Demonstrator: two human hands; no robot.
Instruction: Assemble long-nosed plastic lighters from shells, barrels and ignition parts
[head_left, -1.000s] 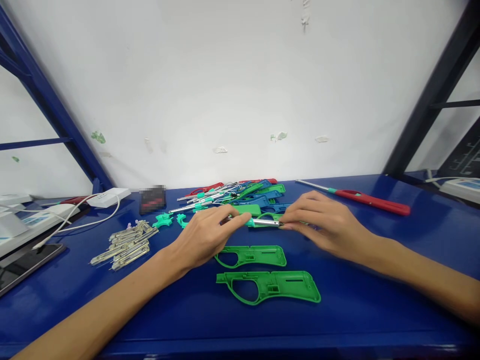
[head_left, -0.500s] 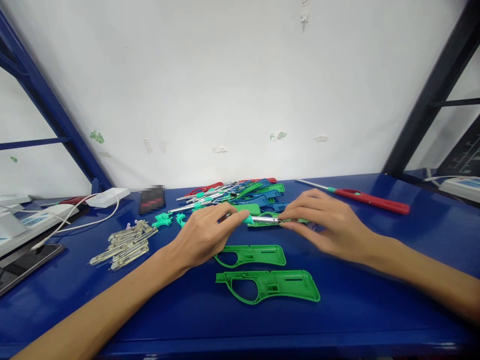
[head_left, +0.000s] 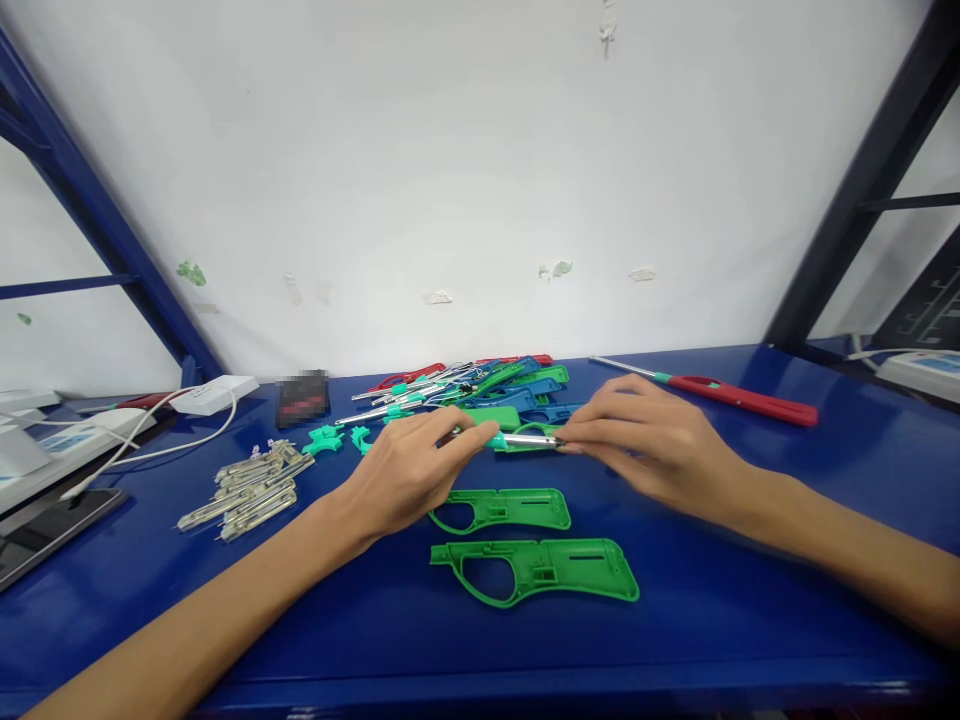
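One tube (head_left: 531, 440): left hand (head_left: 409, 462) clasping, right hand (head_left: 660, 440) pinching.

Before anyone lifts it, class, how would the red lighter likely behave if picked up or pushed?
The red lighter will probably stay stiff, given its long metal tube. Its broad, flattish handle suggests sliding more than rolling.

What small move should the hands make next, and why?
Probably steady the metal tube with the left hand while the right hand makes a slight adjustment at its tip. The left fingers are around the tube's turquoise collar, and the right fingertips are at the opposite end; whatever they may pinch there is too hidden to tell.
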